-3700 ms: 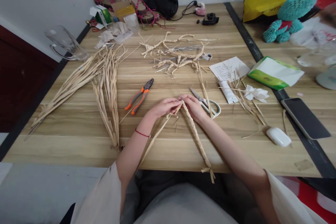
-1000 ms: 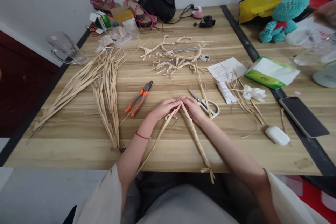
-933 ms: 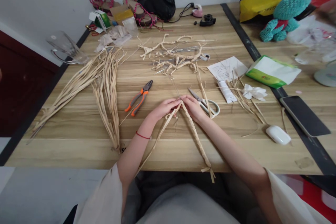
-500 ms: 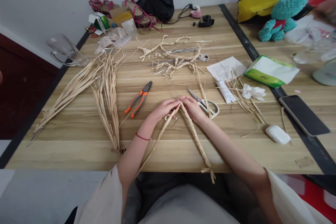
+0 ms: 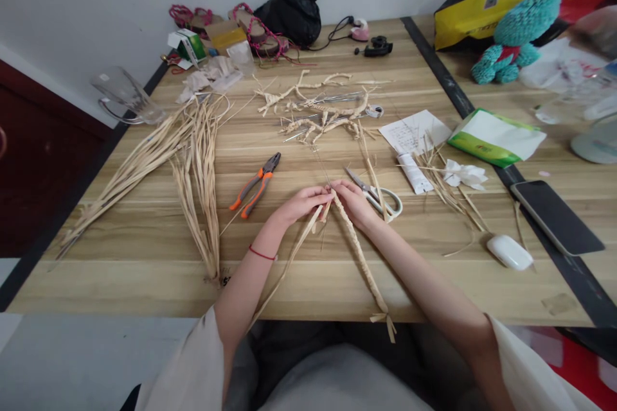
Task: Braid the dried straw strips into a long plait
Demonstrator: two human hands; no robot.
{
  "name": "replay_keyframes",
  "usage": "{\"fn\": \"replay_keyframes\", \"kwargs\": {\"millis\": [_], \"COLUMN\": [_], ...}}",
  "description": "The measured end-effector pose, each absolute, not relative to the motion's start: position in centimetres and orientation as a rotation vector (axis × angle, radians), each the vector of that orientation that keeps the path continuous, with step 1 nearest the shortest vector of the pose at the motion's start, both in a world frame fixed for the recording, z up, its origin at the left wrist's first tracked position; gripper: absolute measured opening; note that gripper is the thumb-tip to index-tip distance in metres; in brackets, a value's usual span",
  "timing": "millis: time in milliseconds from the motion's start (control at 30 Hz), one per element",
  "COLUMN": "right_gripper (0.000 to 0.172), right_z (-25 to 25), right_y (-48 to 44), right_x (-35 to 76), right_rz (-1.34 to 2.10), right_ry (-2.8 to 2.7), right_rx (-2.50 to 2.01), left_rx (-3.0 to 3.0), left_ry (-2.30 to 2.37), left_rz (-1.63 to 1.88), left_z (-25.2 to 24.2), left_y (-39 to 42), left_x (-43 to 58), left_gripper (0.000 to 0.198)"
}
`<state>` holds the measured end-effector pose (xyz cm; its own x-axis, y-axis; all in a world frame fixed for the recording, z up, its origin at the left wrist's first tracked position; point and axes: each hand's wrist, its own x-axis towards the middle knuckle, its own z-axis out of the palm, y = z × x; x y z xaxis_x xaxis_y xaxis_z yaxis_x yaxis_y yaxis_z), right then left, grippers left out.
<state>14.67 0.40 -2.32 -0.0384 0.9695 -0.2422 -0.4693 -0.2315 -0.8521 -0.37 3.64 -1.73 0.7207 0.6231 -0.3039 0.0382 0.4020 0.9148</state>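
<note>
A raffia-wrapped stem [image 5: 357, 250] runs from my fingertips down toward the table's front edge, where its end splays into short strips. Bare wire [image 5: 322, 166] sticks out of its far end. My right hand [image 5: 354, 201] pinches the stem near that wire. Close against it, my left hand [image 5: 307, 202] is closed on a loose raffia strip [image 5: 292, 255] that trails down past my left forearm. The exact grip of the fingertips is partly hidden. Scissors [image 5: 375, 194] lie just beyond my right hand, and orange-handled pliers [image 5: 255, 185] rest to the left.
Raffia bundles [image 5: 200, 173] cover the left side, near a glass mug [image 5: 126, 96]. Wrapped branch pieces [image 5: 322, 117] lie at the back centre. To the right are a white tube [image 5: 414, 173], a tissue pack [image 5: 496, 136], a phone [image 5: 558, 217] and a white case [image 5: 509, 252].
The view has tilted slightly, so things sit a little lower. My left fingers have shifted a little at the stem, and the loose strip has moved slightly. Both hands still hold on.
</note>
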Motion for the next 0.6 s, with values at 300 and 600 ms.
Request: {"fn": "replay_keyframes", "kwargs": {"millis": [300,600], "right_gripper": [0.021,0.022], "right_z": [-2.46,-2.50], "right_y": [0.43,0.45], "right_x": [14.59,14.62], "right_rz": [1.552,1.555], "right_ry": [-0.700,-0.714], "right_rx": [-1.009,-1.021], "left_rx": [1.093,1.065], "left_ry": [0.762,0.801], "left_rz": [0.410,0.408], "left_z": [-1.28,-1.19], "left_y": [3.57,3.50], "left_x": [-0.17,-0.06], "left_gripper": [0.038,0.042]}}
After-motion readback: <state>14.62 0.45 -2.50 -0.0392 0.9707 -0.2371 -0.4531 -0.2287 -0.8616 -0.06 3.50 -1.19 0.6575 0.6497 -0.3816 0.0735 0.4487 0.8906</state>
